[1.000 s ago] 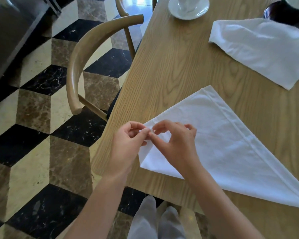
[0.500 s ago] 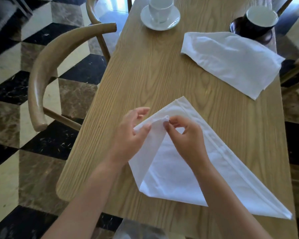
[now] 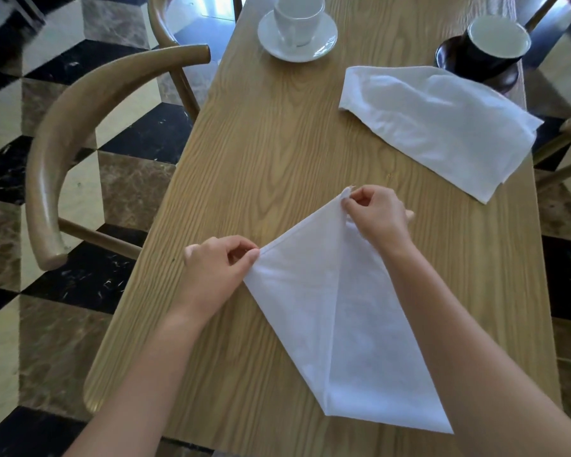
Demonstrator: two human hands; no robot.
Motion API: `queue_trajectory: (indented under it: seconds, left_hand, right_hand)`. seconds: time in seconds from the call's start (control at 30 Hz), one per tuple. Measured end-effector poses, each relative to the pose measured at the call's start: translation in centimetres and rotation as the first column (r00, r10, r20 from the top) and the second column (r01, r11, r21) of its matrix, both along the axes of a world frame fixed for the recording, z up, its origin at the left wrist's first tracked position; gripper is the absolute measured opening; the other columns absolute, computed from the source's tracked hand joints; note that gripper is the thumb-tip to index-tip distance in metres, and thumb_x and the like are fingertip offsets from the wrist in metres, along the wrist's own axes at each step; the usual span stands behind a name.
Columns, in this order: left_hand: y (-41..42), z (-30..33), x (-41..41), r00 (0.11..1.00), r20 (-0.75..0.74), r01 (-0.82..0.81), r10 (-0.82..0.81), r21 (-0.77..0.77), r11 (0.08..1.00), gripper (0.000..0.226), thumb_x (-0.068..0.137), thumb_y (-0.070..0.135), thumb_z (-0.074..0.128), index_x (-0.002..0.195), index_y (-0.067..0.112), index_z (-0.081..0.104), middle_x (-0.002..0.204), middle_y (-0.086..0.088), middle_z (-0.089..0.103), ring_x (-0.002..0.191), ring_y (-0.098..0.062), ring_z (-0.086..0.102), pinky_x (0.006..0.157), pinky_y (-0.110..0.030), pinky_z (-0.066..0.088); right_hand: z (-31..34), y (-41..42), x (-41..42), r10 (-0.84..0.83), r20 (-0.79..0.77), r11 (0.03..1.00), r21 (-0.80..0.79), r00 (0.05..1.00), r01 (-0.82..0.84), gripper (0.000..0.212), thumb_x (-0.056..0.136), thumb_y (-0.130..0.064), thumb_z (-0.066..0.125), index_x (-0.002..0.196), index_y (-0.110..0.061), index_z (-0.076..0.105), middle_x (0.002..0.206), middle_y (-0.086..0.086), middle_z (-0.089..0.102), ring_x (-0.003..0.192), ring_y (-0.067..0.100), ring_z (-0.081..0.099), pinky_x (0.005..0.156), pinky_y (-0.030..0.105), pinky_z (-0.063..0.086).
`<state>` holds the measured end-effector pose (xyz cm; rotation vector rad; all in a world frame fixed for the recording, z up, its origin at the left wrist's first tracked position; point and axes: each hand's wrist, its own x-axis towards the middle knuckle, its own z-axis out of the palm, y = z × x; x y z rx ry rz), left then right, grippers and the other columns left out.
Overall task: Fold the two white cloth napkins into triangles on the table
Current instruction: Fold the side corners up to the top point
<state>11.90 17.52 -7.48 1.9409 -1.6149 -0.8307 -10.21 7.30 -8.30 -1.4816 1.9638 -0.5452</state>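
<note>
The near napkin point(image 3: 337, 324) lies low and centre on the desk point(image 3: 277, 153), folded with a crease running down to its point by the near edge. The left hand point(image 3: 216, 268) pinches its left corner; the right hand point(image 3: 376, 214) pinches the top corner, lifted slightly. Bare wood lies between it and the second napkin point(image 3: 442, 127), upper right, overhanging the desk's right edge.

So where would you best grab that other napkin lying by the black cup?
I would pinch the far napkin at its pointed near corner, coming from the near side. That corner lies flat on bare table, clear of the black cup, which crowds its far edge.
</note>
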Motion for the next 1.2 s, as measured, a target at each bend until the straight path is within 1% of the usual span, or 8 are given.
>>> queue_trajectory:
  seconds: [0.17,0.27,0.43,0.67,0.87,0.97,1.07,1.2]
  left_hand:
    - [0.6,-0.7,0.3,0.998,0.053,-0.024,0.025,-0.018,1.0,0.01,0.083,0.035,0.065,0.073,0.038,0.064,0.07,0.021,0.064,0.075,0.004,0.055,0.09,-0.034,0.028]
    - [0.9,-0.9,0.3,0.998,0.061,-0.026,0.027,-0.022,0.999,0.007,0.083,0.033,0.066,0.076,0.034,0.067,0.07,0.021,0.062,0.077,0.002,0.054,0.091,-0.04,0.034]
    - [0.9,-0.8,0.0,0.998,0.044,-0.034,0.036,-0.042,0.999,0.005,0.082,0.022,0.068,0.079,0.024,0.071,0.068,0.021,0.059,0.075,-0.005,0.053,0.08,-0.049,0.046]
    - [1.3,-1.4,0.9,0.998,0.035,-0.045,0.047,-0.063,0.997,0.012,0.083,0.014,0.067,0.077,0.024,0.067,0.07,0.017,0.056,0.078,-0.006,0.048,0.07,-0.02,0.037]
    - [1.0,-2.0,1.0,0.989,0.144,-0.031,0.036,-0.033,0.999,0.004,0.084,0.017,0.065,0.083,0.02,0.068,0.086,0.006,0.051,0.093,-0.012,0.04,0.082,-0.022,0.028]
    - [0.8,-1.8,1.0,0.988,0.151,-0.03,0.033,-0.027,0.999,0.002,0.082,0.017,0.068,0.083,0.019,0.068,0.087,0.005,0.053,0.093,-0.014,0.042,0.081,-0.024,0.032]
    - [0.7,-1.5,0.8,0.982,0.181,-0.049,0.053,-0.025,0.998,0.015,0.078,0.018,0.072,0.093,0.019,0.067,0.093,0.004,0.056,0.096,-0.017,0.045,0.087,-0.035,0.039]
    - [0.6,-1.0,-1.5,0.946,0.324,0.057,0.015,-0.21,0.976,0.037,0.084,0.015,0.063,0.121,0.012,0.059,0.126,-0.004,0.056,0.122,-0.025,0.048,0.096,-0.045,0.037]
  right_hand:
    - [-1.1,-0.8,-0.1,0.001,-0.116,1.0,-0.007,0.993,-0.002,0.024,0.086,-0.035,0.051,0.077,-0.018,0.065,0.068,-0.011,0.061,0.064,0.002,0.048,0.08,0.033,0.019]
    - [-1.4,-0.7,0.1,-0.01,-0.155,0.999,-0.052,0.988,0.002,0.031,0.085,-0.041,0.05,0.069,-0.019,0.063,0.062,-0.011,0.06,0.062,0.005,0.051,0.079,0.033,0.018]
    - [-1.6,-0.8,0.3,0.041,-0.168,0.996,-0.077,0.985,-0.054,0.028,0.09,-0.042,0.05,0.078,-0.021,0.064,0.076,-0.012,0.063,0.072,0.011,0.052,0.079,0.031,0.016]
    - [-1.5,-0.3,0.2,0.018,-0.038,0.989,-0.144,0.999,-0.023,0.027,0.087,-0.044,0.055,0.072,-0.022,0.061,0.062,-0.017,0.055,0.067,0.003,0.052,0.079,0.031,0.02]
    - [-2.5,0.0,0.4,0.046,-0.138,0.988,-0.142,0.989,-0.065,0.025,0.09,-0.043,0.053,0.073,-0.023,0.057,0.064,-0.016,0.052,0.071,0.009,0.052,0.074,0.03,0.015]
    - [-2.7,0.3,0.5,0.048,-0.162,0.979,-0.188,0.986,-0.078,0.025,0.09,-0.041,0.053,0.076,-0.021,0.058,0.071,-0.013,0.056,0.073,0.012,0.055,0.072,0.031,0.015]
    - [-2.5,0.4,0.5,0.051,-0.249,0.968,-0.226,0.967,-0.109,0.017,0.087,-0.036,0.057,0.086,-0.02,0.059,0.083,-0.007,0.06,0.082,0.016,0.056,0.075,0.032,0.018]
    - [-2.1,0.8,0.3,0.174,-0.483,0.857,-0.355,0.858,-0.374,0.04,0.09,-0.024,0.051,0.13,-0.02,0.051,0.136,0.004,0.049,0.127,0.023,0.042,0.098,0.039,0.024]
